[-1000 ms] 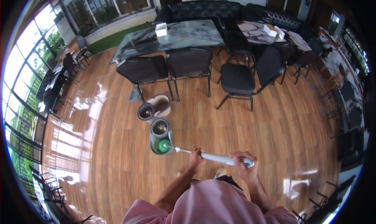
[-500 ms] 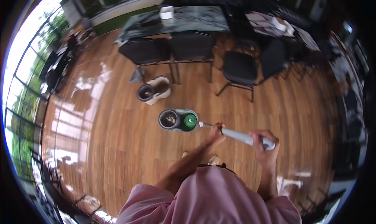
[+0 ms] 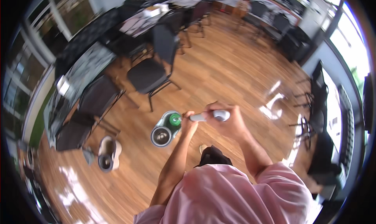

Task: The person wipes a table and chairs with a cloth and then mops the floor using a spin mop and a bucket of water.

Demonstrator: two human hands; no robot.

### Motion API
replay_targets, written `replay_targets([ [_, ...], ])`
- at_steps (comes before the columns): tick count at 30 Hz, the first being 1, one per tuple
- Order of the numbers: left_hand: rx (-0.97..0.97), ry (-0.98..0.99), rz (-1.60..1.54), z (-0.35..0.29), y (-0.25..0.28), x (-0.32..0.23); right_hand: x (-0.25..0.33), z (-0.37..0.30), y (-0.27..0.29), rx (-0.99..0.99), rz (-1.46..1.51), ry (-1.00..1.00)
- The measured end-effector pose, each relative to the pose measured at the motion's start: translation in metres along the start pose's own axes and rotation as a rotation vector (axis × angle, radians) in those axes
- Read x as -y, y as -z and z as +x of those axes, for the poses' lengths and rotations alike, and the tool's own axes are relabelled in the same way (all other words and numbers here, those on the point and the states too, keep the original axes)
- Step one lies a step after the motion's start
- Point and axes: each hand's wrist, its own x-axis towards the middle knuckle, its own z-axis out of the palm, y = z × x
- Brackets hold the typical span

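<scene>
Both my hands grip a mop with a grey-white handle. My left hand is closed round the lower part of the pole, near the bucket. My right hand wraps the thick upper grip, close to its rounded end. The pole leans, and its round green mop head sits inside one compartment of a grey two-part bucket. A metallic-looking spin basket fills the bucket's other, nearer compartment, with nothing of the mop in it.
A second, beige bucket with a dark basket stands to the left on the wooden floor. Beyond it are black chairs and a marble-patterned table. More chairs line the right side beside the windows.
My view has turned to the right, so the tables, chairs and beige bucket now sit farther left. Both hands still hold the mop, its green head still in the grey bucket.
</scene>
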Motion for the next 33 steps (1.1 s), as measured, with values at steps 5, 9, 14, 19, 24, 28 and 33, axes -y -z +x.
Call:
replay_targets([
  [5,0.174,0.149,0.021,0.038,-0.051,-0.035,-0.05,0.028,0.052,-0.007,0.002,-0.031],
  [9,0.143,0.201,0.029,0.09,-0.089,-0.076,-0.083,0.079,0.088,-0.003,-0.039,-0.014],
  [14,-0.022,0.391,-0.092,0.18,-0.118,-0.113,-0.119,0.175,0.12,-0.001,0.001,0.057],
  [19,-0.128,0.529,-0.303,0.255,-0.125,-0.101,-0.13,0.285,0.105,0.016,0.209,-0.008],
  [24,-0.091,0.559,-0.355,0.312,-0.113,-0.091,-0.153,0.372,0.067,-0.077,0.55,0.011],
  [28,-0.188,0.44,-0.237,0.314,-0.072,-0.019,-0.164,0.426,-0.004,0.077,0.458,-0.056],
  [33,-0.038,0.424,-0.106,0.272,-0.041,0.007,-0.274,0.515,-0.074,0.062,0.307,-0.116],
])
